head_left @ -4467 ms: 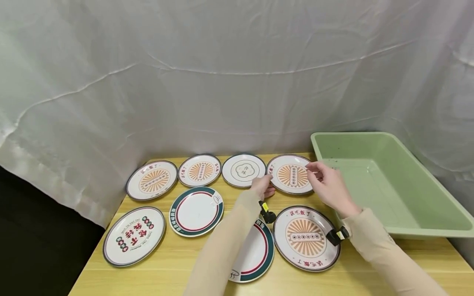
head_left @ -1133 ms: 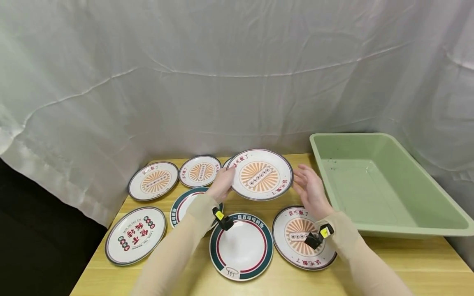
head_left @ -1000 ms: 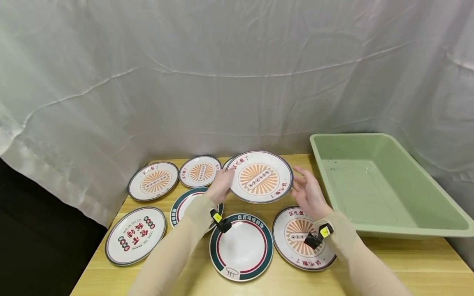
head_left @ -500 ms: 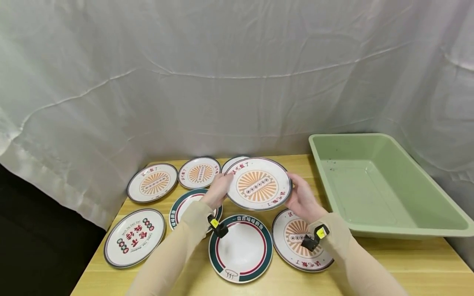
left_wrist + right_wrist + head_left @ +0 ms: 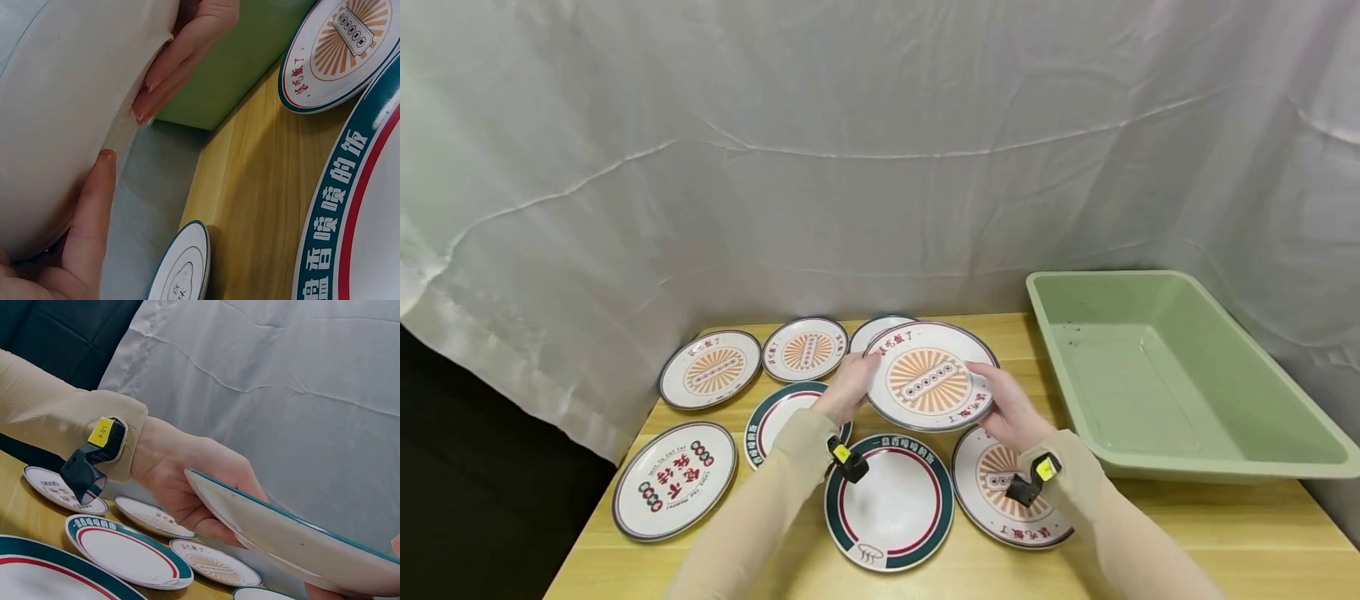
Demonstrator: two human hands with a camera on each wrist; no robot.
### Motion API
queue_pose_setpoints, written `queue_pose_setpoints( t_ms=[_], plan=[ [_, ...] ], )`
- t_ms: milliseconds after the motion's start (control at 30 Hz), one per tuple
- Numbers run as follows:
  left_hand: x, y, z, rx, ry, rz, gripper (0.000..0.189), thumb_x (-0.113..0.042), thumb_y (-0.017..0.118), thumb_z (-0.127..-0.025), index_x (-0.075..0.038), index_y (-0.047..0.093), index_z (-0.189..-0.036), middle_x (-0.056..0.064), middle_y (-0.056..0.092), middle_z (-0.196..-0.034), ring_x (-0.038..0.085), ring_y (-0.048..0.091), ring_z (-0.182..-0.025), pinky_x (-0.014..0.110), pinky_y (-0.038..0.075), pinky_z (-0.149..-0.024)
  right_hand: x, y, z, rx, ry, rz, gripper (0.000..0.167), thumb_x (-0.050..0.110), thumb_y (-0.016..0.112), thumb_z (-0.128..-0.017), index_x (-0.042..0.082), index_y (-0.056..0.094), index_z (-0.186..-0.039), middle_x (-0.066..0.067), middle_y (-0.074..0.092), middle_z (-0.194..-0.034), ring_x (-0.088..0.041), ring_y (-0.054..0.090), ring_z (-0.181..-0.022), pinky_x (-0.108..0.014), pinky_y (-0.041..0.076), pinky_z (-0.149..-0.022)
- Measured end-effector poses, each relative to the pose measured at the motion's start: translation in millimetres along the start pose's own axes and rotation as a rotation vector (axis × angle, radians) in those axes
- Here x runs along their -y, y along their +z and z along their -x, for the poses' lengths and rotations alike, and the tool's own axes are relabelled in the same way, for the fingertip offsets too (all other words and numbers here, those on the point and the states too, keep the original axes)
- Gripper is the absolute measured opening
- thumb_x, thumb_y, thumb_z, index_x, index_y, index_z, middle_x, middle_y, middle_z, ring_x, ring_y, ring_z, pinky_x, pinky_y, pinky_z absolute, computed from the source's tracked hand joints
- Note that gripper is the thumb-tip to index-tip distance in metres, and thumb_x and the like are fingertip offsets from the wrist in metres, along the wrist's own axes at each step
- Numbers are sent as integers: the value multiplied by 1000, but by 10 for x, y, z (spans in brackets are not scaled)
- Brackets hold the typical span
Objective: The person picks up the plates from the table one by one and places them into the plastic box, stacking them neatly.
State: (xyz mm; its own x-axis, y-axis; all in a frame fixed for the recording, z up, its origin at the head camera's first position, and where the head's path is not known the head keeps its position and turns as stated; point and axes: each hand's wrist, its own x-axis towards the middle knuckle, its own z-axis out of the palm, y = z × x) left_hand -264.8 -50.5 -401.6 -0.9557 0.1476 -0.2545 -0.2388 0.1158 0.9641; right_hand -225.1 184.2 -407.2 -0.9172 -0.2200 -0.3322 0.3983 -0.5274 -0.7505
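Both hands hold a round white plate (image 5: pixel 928 379) with an orange sunburst and red lettering, tilted above the table. My left hand (image 5: pixel 848 387) grips its left rim; in the left wrist view its fingers reach under the plate's pale underside (image 5: pixel 69 106). My right hand (image 5: pixel 1011 408) grips the opposite rim, thumb on top. The right wrist view shows the left hand (image 5: pixel 194 472) pinching the plate (image 5: pixel 294 550) from across. Below lie a green-rimmed plate (image 5: pixel 891 504) and another sunburst plate (image 5: pixel 1015 500), the latter partly hidden by the right hand and wrist.
A large green basin (image 5: pixel 1150 392) stands at the right. Several more plates lie on the wooden table (image 5: pixel 1187 533), among them one with red characters (image 5: pixel 673 481) and a partly covered one (image 5: pixel 880 327) behind the held plate. A grey curtain (image 5: pixel 880 167) hangs behind.
The sunburst plate has risen from its back-right spot beside the basin and moved left and nearer. About a second ago the right hand's fingers were loose at its edge; now they grip it.
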Motion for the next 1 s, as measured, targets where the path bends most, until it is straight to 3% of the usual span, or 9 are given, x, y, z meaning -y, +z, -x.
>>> queue_pose_setpoints(
  t_ms=[233, 467, 567, 700, 833, 1000],
  plan=[
    [25, -3, 10, 19, -6, -24, 40, -30, 35, -109, 0, 54, -127, -1, 63, -82, 5, 58, -62, 16, 47, -55, -46, 18, -7, -95, -13, 79, 55, 11, 39, -108, -4, 21, -157, 0, 73, -94, -9, 73, -88, -23, 60, -89],
    [77, -28, 2, 33, -5, -62, 39, -32, 37, -109, -3, 60, -119, -4, 62, -72, 5, 45, -49, 18, 33, -47, -71, 48, 24, -157, -45, 147, 53, 7, 38, -107, -8, 21, -155, -9, 69, -110, -8, 72, -86, -23, 60, -90],
    [88, -32, -2, 49, -2, -53, 39, -32, 36, -109, -2, 59, -121, -3, 64, -76, 4, 52, -54, 17, 40, -48, -70, 53, 31, -160, -62, 146, 55, 6, 38, -106, -8, 19, -156, -9, 69, -109, -8, 72, -86, -23, 60, -90],
    [92, -33, 0, 68, 6, -39, 40, -33, 37, -109, -2, 58, -123, -3, 66, -80, 4, 59, -58, 16, 45, -51, -55, 51, 38, -177, -66, 142, 55, 5, 39, -106, -9, 19, -156, -4, 71, -95, -8, 73, -82, -23, 61, -87],
    [90, -28, -1, 66, 24, -69, 39, -33, 39, -108, -3, 59, -121, -4, 64, -75, 3, 52, -53, 16, 37, -48, -29, 50, 54, -194, -56, 147, 54, 4, 39, -105, -11, 20, -154, -1, 71, -85, -9, 73, -79, -23, 61, -84],
    [61, -7, 3, 72, 32, -99, 43, -36, 40, -107, -3, 57, -130, -1, 66, -87, 5, 59, -64, 17, 49, -58, 16, 42, 77, -200, -56, 165, 54, 5, 39, -106, -11, 21, -154, 0, 70, -85, -8, 73, -79, -23, 61, -84]
  ],
)
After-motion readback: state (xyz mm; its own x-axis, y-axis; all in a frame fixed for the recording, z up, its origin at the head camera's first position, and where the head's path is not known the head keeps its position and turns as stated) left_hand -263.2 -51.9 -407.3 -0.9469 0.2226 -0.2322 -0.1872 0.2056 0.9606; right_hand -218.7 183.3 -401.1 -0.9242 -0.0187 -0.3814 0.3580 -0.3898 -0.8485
